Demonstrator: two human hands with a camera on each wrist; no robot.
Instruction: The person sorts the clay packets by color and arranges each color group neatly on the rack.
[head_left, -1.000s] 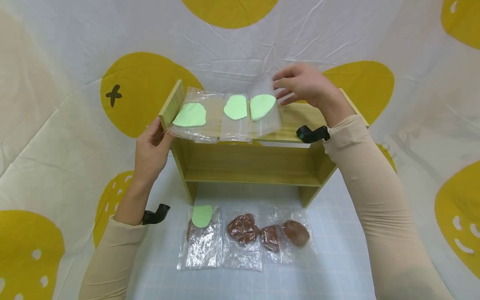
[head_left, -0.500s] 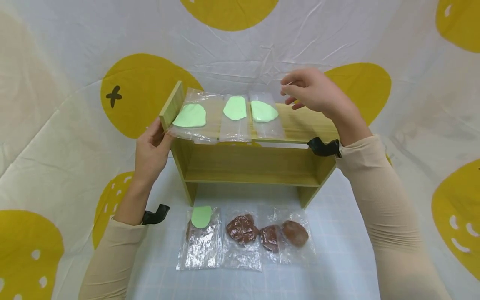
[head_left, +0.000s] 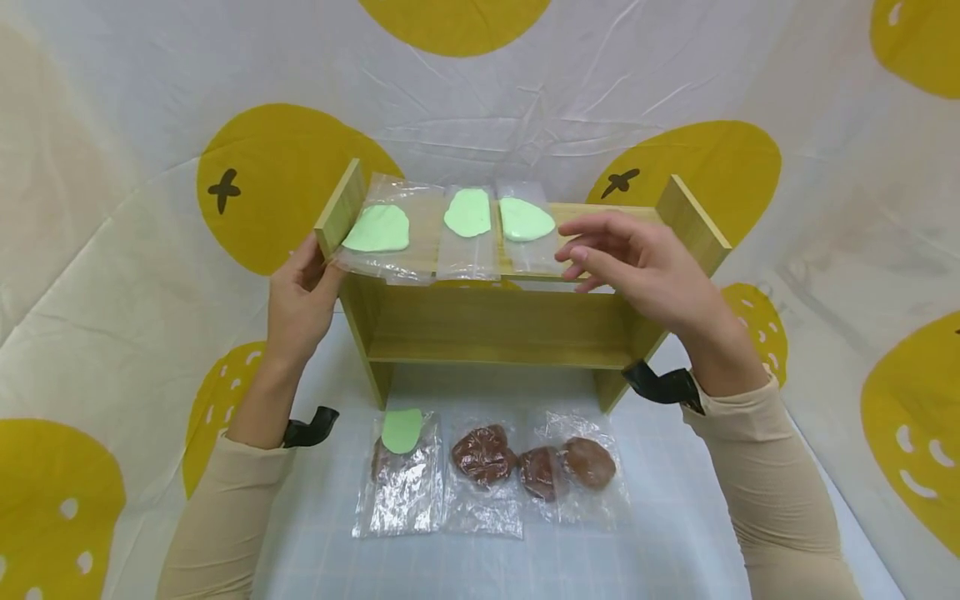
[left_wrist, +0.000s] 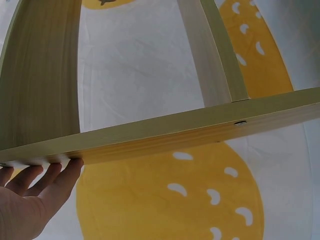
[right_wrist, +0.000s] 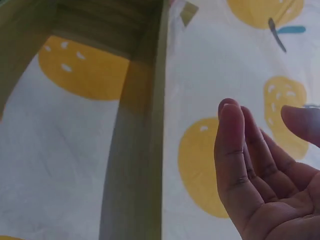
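Observation:
My left hand holds the left side of a small wooden shelf, thumb at its front edge near a bag corner. In the left wrist view its fingers lie against the outer face of the side panel. On the top board, three clear plastic bags lie in a row, each with a flat pale green piece: left, middle and right. My right hand, fingers loosely bent and holding nothing, hovers in front of the top board's right part, just right of the third bag.
On the pale cloth before the shelf lie several clear bags with brown lumps. Another pale green piece lies at the leftmost bag. The shelf's right side panel rises beyond my right hand. A fruit-patterned cloth hangs behind.
My right hand has let go of the third bag, drawn back rightward and come down toward the front of the shelf. That bag now lies flatter. The left hand has stayed in place.

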